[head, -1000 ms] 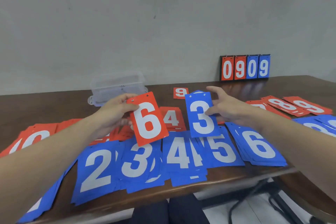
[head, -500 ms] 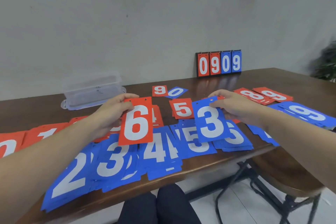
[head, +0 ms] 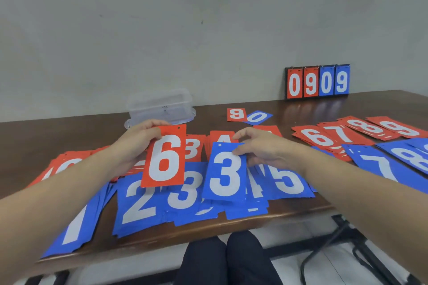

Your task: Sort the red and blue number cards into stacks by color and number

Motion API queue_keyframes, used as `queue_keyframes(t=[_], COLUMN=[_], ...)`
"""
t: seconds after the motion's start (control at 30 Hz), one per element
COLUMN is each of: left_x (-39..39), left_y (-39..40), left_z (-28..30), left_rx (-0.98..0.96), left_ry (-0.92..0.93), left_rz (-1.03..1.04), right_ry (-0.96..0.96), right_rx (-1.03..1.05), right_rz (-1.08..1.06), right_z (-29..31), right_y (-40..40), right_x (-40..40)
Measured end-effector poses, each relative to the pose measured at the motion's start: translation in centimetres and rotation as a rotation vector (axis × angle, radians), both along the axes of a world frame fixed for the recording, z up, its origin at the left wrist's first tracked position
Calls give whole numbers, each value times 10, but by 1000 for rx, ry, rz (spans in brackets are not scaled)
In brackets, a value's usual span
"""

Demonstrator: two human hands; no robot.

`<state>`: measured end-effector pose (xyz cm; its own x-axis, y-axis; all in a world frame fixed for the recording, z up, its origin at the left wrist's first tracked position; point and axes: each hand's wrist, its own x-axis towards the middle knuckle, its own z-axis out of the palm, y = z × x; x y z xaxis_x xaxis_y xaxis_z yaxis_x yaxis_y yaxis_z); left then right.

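Note:
My left hand [head: 136,143] pinches a red 6 card [head: 165,157] by its top edge and holds it upright above the blue stacks. My right hand [head: 261,150] pinches a blue 3 card [head: 224,173] at its upper right corner, over the blue 3 stack [head: 185,194] and blue 4 stack [head: 257,192]. Blue stacks 1 [head: 76,227], 2 [head: 139,201] and 5 [head: 289,180] lie along the near table edge. Red stacks 3 [head: 193,148], 6 [head: 317,137], 7 [head: 340,133], 8 [head: 366,127] and 9 [head: 400,128] lie behind them.
A clear plastic box [head: 159,106] stands at the back of the brown table [head: 301,109]. A scoreboard reading 0909 [head: 318,82] leans against the wall. A loose red 9 [head: 236,114] and blue 0 [head: 257,117] lie mid-table. Blue 7 [head: 379,164] and 8 [head: 412,157] stacks lie right.
The view has swung, and both hands have drawn closer together. The blue 3 card has moved left and toward me, from over the blue 5 stack to over the blue 3 and 4 stacks.

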<state>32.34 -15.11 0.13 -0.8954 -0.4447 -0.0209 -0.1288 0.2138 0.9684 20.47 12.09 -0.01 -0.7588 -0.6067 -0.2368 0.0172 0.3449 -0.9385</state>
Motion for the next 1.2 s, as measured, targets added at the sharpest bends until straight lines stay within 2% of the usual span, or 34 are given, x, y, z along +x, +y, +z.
queue_keyframes(t=[0.17, 0.33, 0.4, 0.6, 0.93, 1.2], left_x=[20, 25, 20, -27, -171, -270], left_y=[-24, -34, -34, -2, 122, 237], left_z=[-4, -11, -13, -6, -10, -21], left_rx=[32, 30, 36, 67, 179, 204], left_ry=[8, 15, 23, 47, 44, 17], left_rz=[12, 34, 25, -75, -313, -450], right_ry=[126, 635, 712, 650, 604, 559], right_rx=[61, 369, 402, 336, 279, 338], right_rz=[115, 266, 267, 62, -384, -542], right_z=[-16, -35, -37, -27, -12, -21], right_y=[-55, -77, -75, -30, 123, 214], right_x=[13, 17, 12, -27, -104, -154])
